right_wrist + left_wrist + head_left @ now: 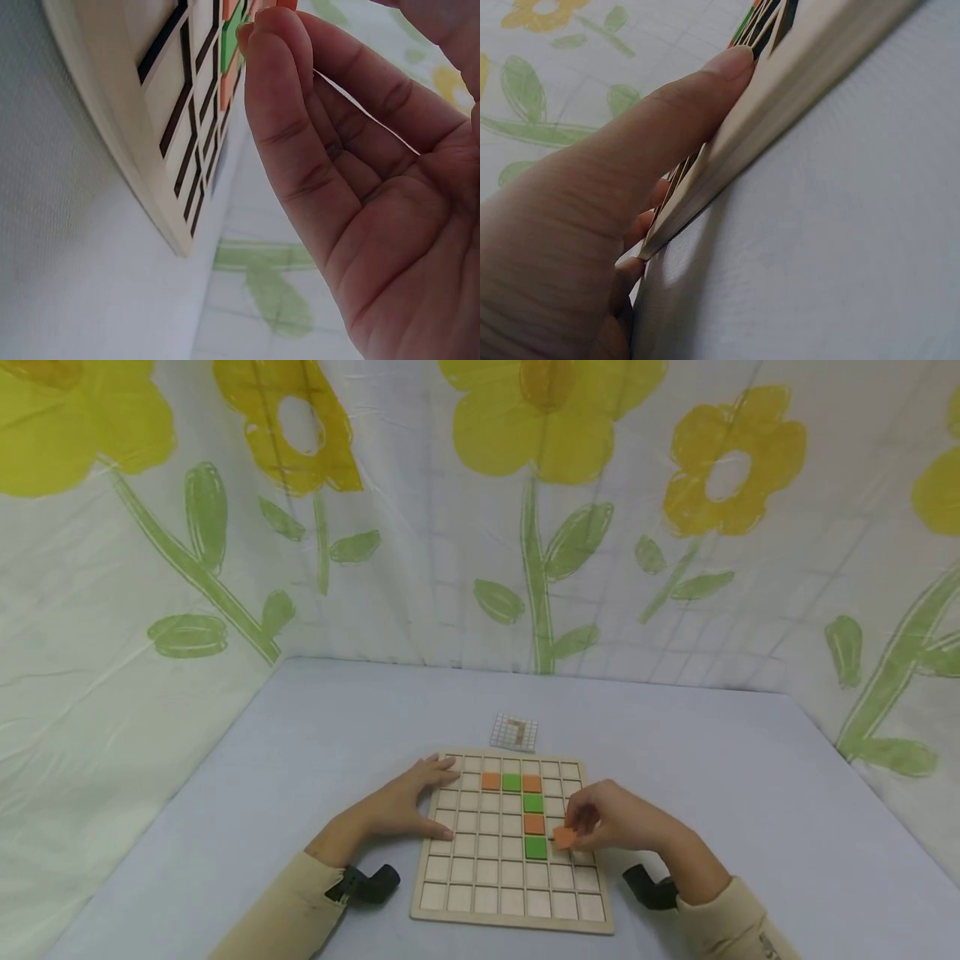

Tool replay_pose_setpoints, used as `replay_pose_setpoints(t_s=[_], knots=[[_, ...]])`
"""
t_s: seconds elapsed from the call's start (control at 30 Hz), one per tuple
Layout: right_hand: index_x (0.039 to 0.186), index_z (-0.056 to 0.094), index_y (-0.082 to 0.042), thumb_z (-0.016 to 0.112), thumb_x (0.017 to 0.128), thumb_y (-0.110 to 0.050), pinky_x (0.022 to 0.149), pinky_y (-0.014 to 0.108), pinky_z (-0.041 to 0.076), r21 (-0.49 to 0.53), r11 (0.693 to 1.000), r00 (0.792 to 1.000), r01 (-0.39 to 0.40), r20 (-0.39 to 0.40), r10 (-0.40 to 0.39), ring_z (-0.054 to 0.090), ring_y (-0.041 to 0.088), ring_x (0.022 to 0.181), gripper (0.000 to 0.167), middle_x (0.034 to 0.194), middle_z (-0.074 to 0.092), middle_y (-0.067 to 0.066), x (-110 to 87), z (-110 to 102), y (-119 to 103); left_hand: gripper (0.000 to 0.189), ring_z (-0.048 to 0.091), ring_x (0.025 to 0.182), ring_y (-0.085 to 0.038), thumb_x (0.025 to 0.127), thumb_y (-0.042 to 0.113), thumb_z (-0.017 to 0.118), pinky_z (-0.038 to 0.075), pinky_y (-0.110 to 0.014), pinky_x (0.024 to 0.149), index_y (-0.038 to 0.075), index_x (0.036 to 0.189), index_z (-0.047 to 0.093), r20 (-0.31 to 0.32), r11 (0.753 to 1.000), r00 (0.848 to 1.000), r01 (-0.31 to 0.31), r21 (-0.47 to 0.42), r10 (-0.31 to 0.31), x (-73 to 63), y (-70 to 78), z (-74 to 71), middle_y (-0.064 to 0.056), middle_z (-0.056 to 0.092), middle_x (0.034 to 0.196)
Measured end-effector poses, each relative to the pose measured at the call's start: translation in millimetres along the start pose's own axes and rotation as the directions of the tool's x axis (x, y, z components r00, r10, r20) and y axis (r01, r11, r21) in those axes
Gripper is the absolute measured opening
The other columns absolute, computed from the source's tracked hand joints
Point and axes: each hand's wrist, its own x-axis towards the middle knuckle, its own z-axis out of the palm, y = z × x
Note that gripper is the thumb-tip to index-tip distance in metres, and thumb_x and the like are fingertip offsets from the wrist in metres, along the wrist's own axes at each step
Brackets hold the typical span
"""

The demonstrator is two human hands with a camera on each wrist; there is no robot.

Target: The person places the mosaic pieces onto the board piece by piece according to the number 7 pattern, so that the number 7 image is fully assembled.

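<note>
A wooden grid board (510,923) lies on the table. Orange and green square tiles fill a short row near its far side: an orange tile (491,781), a green one and another orange. From that row's right end a column runs toward the person, green, orange, then a green tile (536,847). My left hand (401,802) rests on the board's left edge with fingers spread; in the left wrist view its thumb (731,64) presses on the rim. Between thumb and fingertips my right hand (626,818) pinches an orange tile (564,837), just right of the lowest green tile.
Behind the board lies a small card (514,732) printed with a grid and a coloured pattern. A white table (262,760) extends around the board, and a flower-printed cloth (420,568) hangs behind it. Black devices are strapped at both wrists.
</note>
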Motion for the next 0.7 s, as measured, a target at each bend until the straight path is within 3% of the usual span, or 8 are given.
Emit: replay_pose_setpoints(t_s=[0.27,0.5,0.7], knots=[[0.081,0.066,-0.012,0.076,0.075,-0.011,0.062,0.02,0.053,0.001,1.0,1.0,-0.008,0.017,0.008,0.057,0.002,0.068,0.011,0.077,0.064,-0.006,1.7,5,-13,0.09,0.006,0.146,-0.03,0.064,0.051,0.079,0.01,-0.056,0.116,0.016,0.139,0.044,0.002,1.0,1.0,-0.005,-0.006,0.005,-0.3,0.6,-0.8,-0.001,0.023,0.155],[0.078,0.064,-0.013,0.076,0.075,-0.012,0.06,0.018,0.051,-0.037,0.999,0.999,0.03,0.034,-0.029,0.055,0.0,0.066,0.012,0.075,0.062,-0.008,4.3,12,-19,0.09,0.008,0.145,-0.031,0.064,0.051,0.079,0.01,-0.055,0.116,0.015,0.139,0.044,-0.004,1.0,1.0,-0.015,0.001,0.015,-0.6,1.5,-1.6,-0.003,0.023,0.155],[0.076,0.063,-0.012,0.077,0.073,-0.013,0.056,0.018,0.05,-0.019,1.0,0.998,-0.003,0.064,0.004,0.053,-0.001,0.061,0.014,0.07,0.059,-0.009,6.8,21,-25,0.09,0.008,0.146,-0.031,0.064,0.052,0.079,0.01,-0.056,0.116,0.015,0.139,0.045,-0.001,1.0,1.0,-0.011,0.0,0.011,-0.8,1.2,-0.8,-0.002,0.023,0.155]])
